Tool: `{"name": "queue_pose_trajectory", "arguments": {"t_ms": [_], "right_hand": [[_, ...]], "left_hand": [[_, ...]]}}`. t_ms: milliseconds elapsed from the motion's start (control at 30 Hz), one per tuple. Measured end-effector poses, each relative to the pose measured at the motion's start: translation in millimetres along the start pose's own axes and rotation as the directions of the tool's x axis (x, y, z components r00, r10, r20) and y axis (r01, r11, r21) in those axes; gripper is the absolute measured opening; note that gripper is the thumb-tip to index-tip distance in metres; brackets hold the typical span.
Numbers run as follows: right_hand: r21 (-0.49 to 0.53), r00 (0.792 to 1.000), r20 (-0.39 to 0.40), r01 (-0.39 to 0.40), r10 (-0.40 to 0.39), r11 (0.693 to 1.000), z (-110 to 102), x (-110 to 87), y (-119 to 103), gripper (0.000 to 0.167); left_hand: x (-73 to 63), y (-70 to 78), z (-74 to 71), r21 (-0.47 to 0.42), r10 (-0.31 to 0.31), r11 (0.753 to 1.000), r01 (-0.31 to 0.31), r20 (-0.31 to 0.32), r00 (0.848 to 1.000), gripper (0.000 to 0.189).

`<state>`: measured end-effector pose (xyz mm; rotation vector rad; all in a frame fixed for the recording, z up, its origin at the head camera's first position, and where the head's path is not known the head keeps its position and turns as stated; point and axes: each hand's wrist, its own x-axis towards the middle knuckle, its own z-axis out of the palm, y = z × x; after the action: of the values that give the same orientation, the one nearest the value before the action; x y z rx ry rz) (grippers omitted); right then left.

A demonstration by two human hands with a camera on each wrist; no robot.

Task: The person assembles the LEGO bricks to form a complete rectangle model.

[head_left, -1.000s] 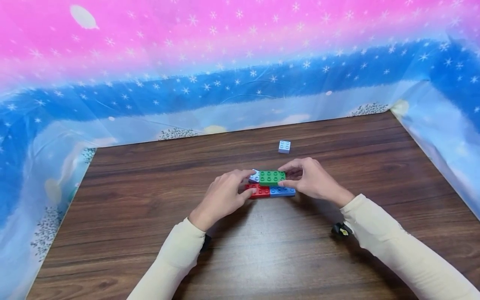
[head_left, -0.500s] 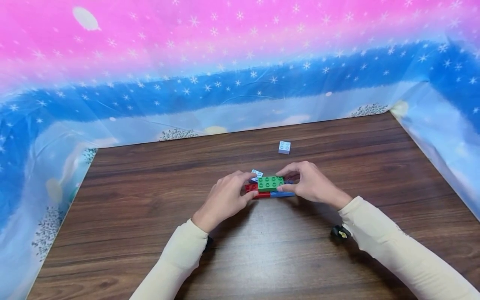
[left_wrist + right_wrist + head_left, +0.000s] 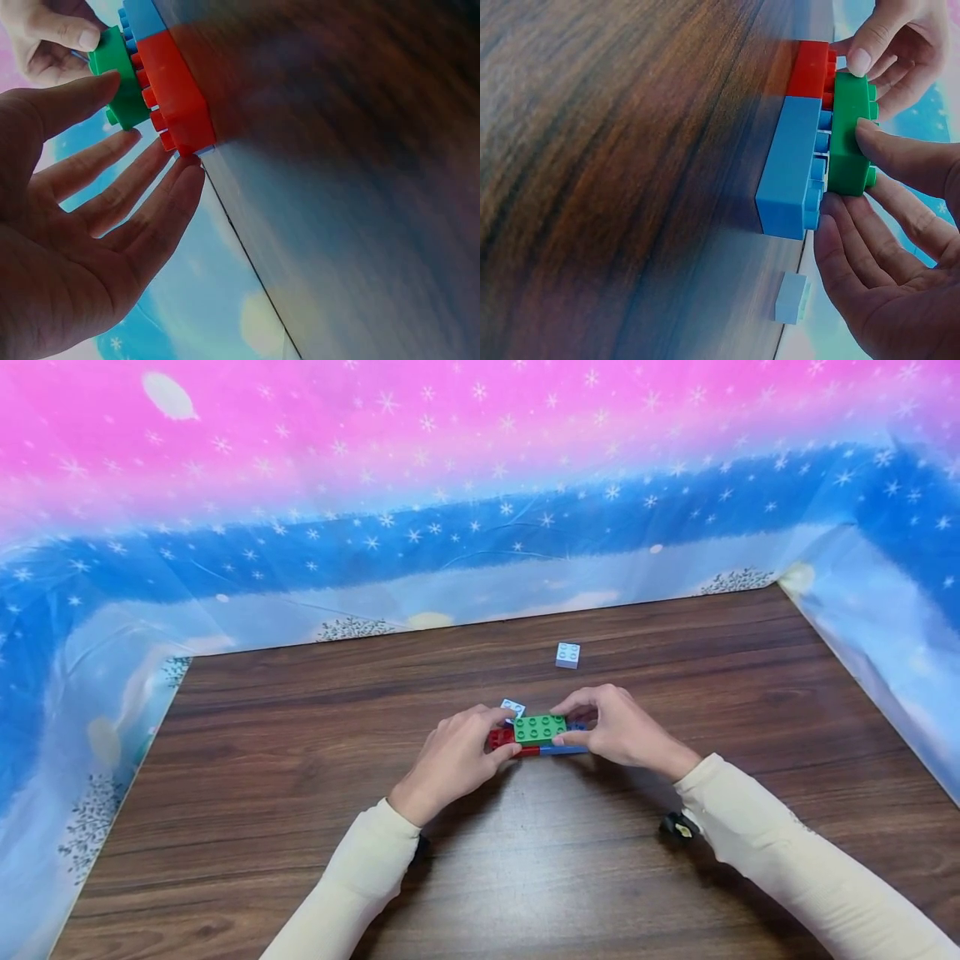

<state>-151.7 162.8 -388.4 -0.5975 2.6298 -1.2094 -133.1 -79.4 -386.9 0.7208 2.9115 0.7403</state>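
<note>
The green brick [image 3: 538, 732] sits over the studs where the red brick [image 3: 180, 97] and blue brick [image 3: 789, 165] meet end to end, not yet pressed down, I'd judge. The left hand [image 3: 453, 756] and right hand [image 3: 626, 728] both pinch it. The row looks laid; a pale brick [image 3: 512, 706] behind it and a white brick [image 3: 567, 655] farther off seem unused on the table [image 3: 300, 760].
</note>
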Motion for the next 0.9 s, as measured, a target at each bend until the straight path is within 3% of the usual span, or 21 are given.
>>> {"name": "queue_pose_trajectory", "arguments": {"t_ms": [900], "right_hand": [[-0.057, 1.0, -0.002, -0.004, 0.004, 0.998, 2.7, -0.3, -2.4, 0.029]], "left_hand": [[0.6, 2.4, 2.6, -0.004, 0.026, 1.0, -0.026, -0.013, 1.0, 0.04]]}}
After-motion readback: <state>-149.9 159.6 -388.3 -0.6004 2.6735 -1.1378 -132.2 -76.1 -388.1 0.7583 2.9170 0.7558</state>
